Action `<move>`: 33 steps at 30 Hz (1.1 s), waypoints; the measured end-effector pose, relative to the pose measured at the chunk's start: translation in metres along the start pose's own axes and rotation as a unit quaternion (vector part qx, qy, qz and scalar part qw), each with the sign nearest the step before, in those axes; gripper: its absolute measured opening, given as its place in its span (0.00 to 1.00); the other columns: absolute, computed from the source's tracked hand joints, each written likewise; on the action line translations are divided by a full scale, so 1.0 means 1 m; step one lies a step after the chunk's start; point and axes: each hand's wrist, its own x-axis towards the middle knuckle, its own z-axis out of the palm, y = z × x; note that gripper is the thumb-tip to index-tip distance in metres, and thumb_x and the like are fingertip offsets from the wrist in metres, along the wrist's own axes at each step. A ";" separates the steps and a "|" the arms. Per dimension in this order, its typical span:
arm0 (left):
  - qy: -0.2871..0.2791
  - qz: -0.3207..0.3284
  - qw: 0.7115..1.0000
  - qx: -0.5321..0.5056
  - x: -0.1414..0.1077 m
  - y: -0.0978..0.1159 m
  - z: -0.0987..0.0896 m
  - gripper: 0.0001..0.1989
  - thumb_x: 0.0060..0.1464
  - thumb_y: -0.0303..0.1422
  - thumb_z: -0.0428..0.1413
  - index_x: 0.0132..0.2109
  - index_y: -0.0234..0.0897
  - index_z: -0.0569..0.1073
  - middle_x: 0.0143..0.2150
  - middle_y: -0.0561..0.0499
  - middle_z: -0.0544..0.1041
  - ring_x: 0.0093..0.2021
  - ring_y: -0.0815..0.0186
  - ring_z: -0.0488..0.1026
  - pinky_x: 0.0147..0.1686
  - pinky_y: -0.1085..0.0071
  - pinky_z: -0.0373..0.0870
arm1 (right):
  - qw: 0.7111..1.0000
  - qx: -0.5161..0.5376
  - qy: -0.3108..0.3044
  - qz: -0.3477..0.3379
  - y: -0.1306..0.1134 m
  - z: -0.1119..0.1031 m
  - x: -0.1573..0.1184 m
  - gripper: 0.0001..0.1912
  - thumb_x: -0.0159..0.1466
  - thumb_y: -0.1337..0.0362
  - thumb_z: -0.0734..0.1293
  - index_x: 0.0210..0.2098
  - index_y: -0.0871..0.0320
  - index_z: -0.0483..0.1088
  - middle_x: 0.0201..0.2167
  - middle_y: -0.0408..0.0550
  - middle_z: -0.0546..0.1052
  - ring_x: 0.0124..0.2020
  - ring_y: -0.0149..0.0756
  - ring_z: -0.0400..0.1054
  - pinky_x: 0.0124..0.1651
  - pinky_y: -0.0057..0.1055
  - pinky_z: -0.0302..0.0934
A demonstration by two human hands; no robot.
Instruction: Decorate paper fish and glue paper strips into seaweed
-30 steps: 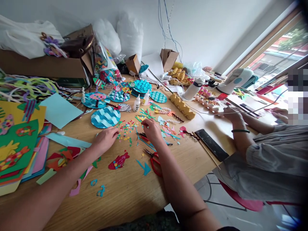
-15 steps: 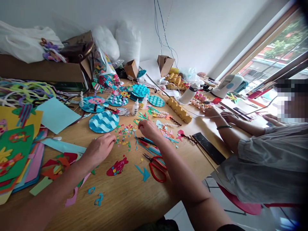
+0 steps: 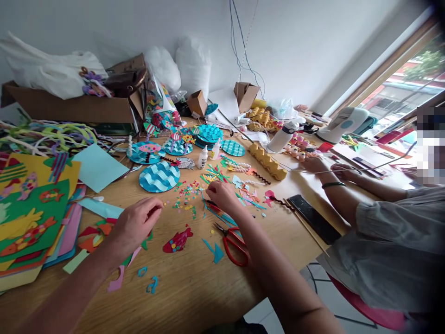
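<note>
My left hand [image 3: 139, 221] hovers over the table, left of a scatter of small colored paper dots [image 3: 189, 197]. Its thumb and fingers are pinched; anything between them is too small to make out. On the far side of the scissors, my right hand [image 3: 222, 198] is closed beside the dots, its fingertips partly hidden. A red paper fish [image 3: 178, 240] with colored dots on it lies between my forearms. Red-handled scissors [image 3: 235, 250] rest by my right forearm, near blue paper scraps [image 3: 218, 253]. Beyond the dots is a round blue wavy paper disc [image 3: 159, 177].
White glue bottles [image 3: 202, 157] stand behind the dots. Colored paper sheets [image 3: 38, 208] pile up at the left. A yellow egg-carton strip [image 3: 267, 162], a white bottle [image 3: 283, 137] and a black phone-like slab [image 3: 313, 218] lie rightward. Another person's hands [image 3: 316, 164] work at the right.
The camera view has turned slightly left, so things appear farther right. My left hand has drawn back leftward from the paper dots. My right hand stays near them.
</note>
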 end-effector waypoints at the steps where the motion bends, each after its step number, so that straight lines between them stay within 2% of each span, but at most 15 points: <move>1: 0.003 -0.002 1.000 0.007 -0.003 0.000 -0.001 0.06 0.47 0.37 0.47 0.28 0.42 0.66 0.26 0.53 0.72 0.26 0.64 0.67 0.27 0.72 0.60 | 1.000 -0.011 0.001 0.005 -0.002 -0.002 0.001 0.09 0.56 0.67 0.59 0.24 0.59 0.69 0.26 0.47 0.72 0.27 0.31 0.62 0.28 0.26 0.49; 3: 0.005 -0.010 1.000 0.023 -0.007 0.000 -0.002 0.08 0.48 0.37 0.47 0.25 0.41 0.64 0.22 0.55 0.69 0.23 0.66 0.65 0.25 0.72 0.58 | 0.999 -0.031 -0.005 0.027 -0.005 -0.005 0.001 0.09 0.55 0.67 0.59 0.22 0.59 0.69 0.23 0.47 0.72 0.25 0.31 0.62 0.26 0.26 0.47; 5: 0.005 -0.016 0.999 0.033 -0.011 -0.002 -0.002 0.09 0.48 0.37 0.47 0.24 0.41 0.62 0.21 0.56 0.67 0.22 0.66 0.64 0.25 0.72 0.57 | 0.999 -0.035 -0.007 0.033 -0.008 -0.003 0.002 0.08 0.52 0.72 0.59 0.25 0.59 0.70 0.26 0.47 0.73 0.26 0.32 0.63 0.26 0.26 0.47; 8: 0.009 -0.016 0.999 0.026 -0.011 -0.004 -0.004 0.07 0.48 0.36 0.47 0.26 0.41 0.65 0.24 0.54 0.70 0.24 0.66 0.66 0.26 0.72 0.59 | 1.000 -0.014 -0.013 -0.005 -0.010 -0.001 0.002 0.15 0.50 0.76 0.58 0.32 0.58 0.71 0.34 0.48 0.74 0.32 0.32 0.65 0.29 0.25 0.50; 10: 0.019 -0.032 0.999 0.004 -0.010 -0.004 -0.006 0.07 0.48 0.36 0.47 0.29 0.41 0.68 0.27 0.53 0.72 0.25 0.65 0.67 0.26 0.72 0.60 | 0.999 0.014 -0.025 -0.018 -0.011 -0.002 0.003 0.15 0.52 0.76 0.58 0.34 0.58 0.71 0.33 0.48 0.74 0.33 0.32 0.65 0.32 0.25 0.53; 13: 0.025 -0.088 0.993 -0.071 -0.009 -0.004 -0.005 0.08 0.46 0.37 0.49 0.32 0.41 0.70 0.29 0.52 0.73 0.27 0.63 0.69 0.26 0.72 0.63 | 0.996 0.078 -0.031 0.001 -0.018 -0.009 0.002 0.14 0.55 0.76 0.57 0.32 0.60 0.72 0.28 0.47 0.75 0.31 0.31 0.66 0.34 0.26 0.55; 16: 0.012 -0.132 0.968 -0.211 -0.008 -0.004 0.004 0.13 0.45 0.38 0.50 0.39 0.39 0.71 0.33 0.49 0.74 0.31 0.63 0.71 0.27 0.72 0.67 | 0.978 0.196 -0.065 0.003 -0.033 -0.016 -0.007 0.12 0.54 0.75 0.59 0.30 0.60 0.73 0.25 0.45 0.74 0.27 0.29 0.65 0.32 0.25 0.56; 17: 0.003 -0.137 0.960 -0.244 -0.008 -0.003 0.008 0.16 0.45 0.39 0.51 0.41 0.38 0.71 0.35 0.48 0.74 0.32 0.63 0.71 0.28 0.71 0.68 | 0.960 0.262 -0.100 -0.010 -0.040 -0.018 -0.011 0.10 0.54 0.74 0.60 0.29 0.60 0.72 0.24 0.44 0.73 0.26 0.28 0.65 0.31 0.25 0.57; 20: -0.022 -0.106 0.963 -0.248 -0.008 0.003 0.017 0.19 0.47 0.38 0.51 0.47 0.37 0.70 0.40 0.47 0.74 0.35 0.63 0.71 0.32 0.70 0.69 | 0.859 0.469 -0.201 -0.042 -0.058 -0.018 -0.025 0.08 0.55 0.69 0.61 0.30 0.60 0.72 0.26 0.42 0.73 0.25 0.25 0.65 0.29 0.23 0.57; 23: -0.032 -0.061 0.972 -0.223 -0.007 0.012 0.020 0.17 0.51 0.37 0.48 0.46 0.38 0.71 0.38 0.49 0.75 0.36 0.65 0.71 0.36 0.70 0.68 | 0.775 0.592 -0.221 -0.021 -0.067 -0.013 -0.033 0.08 0.55 0.64 0.63 0.31 0.60 0.72 0.27 0.43 0.73 0.26 0.24 0.65 0.30 0.21 0.57; 25: -0.038 -0.055 0.971 -0.231 -0.007 0.017 0.019 0.16 0.52 0.37 0.47 0.45 0.38 0.71 0.36 0.51 0.75 0.35 0.66 0.70 0.35 0.71 0.68 | 0.745 0.627 -0.230 -0.004 -0.067 -0.010 -0.035 0.10 0.55 0.61 0.64 0.32 0.60 0.72 0.28 0.44 0.74 0.27 0.24 0.66 0.30 0.21 0.56; 26: -0.040 -0.059 0.970 -0.234 -0.007 0.019 0.018 0.16 0.52 0.37 0.48 0.45 0.37 0.71 0.35 0.51 0.75 0.34 0.66 0.70 0.35 0.72 0.68 | 0.741 0.632 -0.228 0.002 -0.066 -0.009 -0.034 0.10 0.54 0.60 0.65 0.31 0.60 0.72 0.28 0.44 0.74 0.27 0.24 0.66 0.30 0.21 0.56; 28: -0.033 -0.077 0.970 -0.229 -0.008 0.019 0.014 0.15 0.51 0.38 0.49 0.43 0.36 0.72 0.34 0.51 0.75 0.33 0.66 0.70 0.33 0.73 0.67 | 0.755 0.628 -0.189 0.008 -0.061 -0.012 -0.031 0.10 0.54 0.59 0.65 0.30 0.60 0.71 0.26 0.43 0.73 0.26 0.24 0.65 0.29 0.22 0.56; 31: 0.002 -0.100 0.972 -0.214 -0.013 0.016 0.007 0.13 0.48 0.39 0.51 0.37 0.35 0.72 0.30 0.52 0.73 0.31 0.66 0.69 0.29 0.74 0.65 | 0.799 0.599 -0.058 0.008 -0.051 -0.028 -0.021 0.08 0.52 0.60 0.67 0.26 0.61 0.69 0.22 0.39 0.70 0.23 0.22 0.61 0.30 0.22 0.55; 33: 0.004 -0.102 0.977 -0.188 -0.018 0.014 0.002 0.11 0.48 0.40 0.51 0.33 0.36 0.71 0.27 0.53 0.71 0.28 0.68 0.67 0.26 0.75 0.63 | 0.837 0.546 -0.007 -0.015 -0.043 -0.040 -0.015 0.07 0.51 0.62 0.67 0.26 0.61 0.68 0.21 0.38 0.68 0.23 0.22 0.59 0.30 0.22 0.55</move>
